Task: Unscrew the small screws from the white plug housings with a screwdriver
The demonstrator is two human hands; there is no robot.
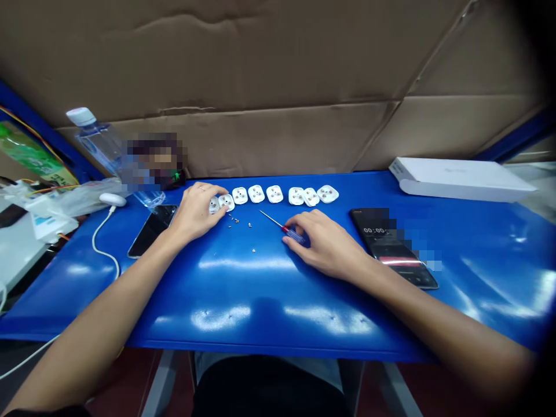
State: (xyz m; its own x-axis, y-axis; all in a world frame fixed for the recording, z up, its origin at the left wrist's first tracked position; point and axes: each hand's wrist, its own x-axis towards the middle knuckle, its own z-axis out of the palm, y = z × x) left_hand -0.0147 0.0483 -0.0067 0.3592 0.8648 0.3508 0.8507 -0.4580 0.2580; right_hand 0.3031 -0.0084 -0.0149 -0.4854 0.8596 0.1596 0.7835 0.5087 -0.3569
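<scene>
Several small white plastic parts with metal pieces inside stand in a row across the back of the blue table; one white part (274,193) is near the middle. My left hand (200,209) is at the row's left end, its thumb and fingers closed round the edges of a white part (226,202). My right hand (324,243) grips the screwdriver (295,234) by its clear handle with a red collar, the thin shaft pointing up and left. Between the hands lie several tiny screws (237,220) and a single screw (253,251) closer to me.
A phone (150,231) and a tilted water bottle (104,145) are at the left, with a white cable (98,243). At the right lie a phone showing a timer (391,249) and a white box (460,178). Cardboard (260,75) stands behind the blue table (269,313).
</scene>
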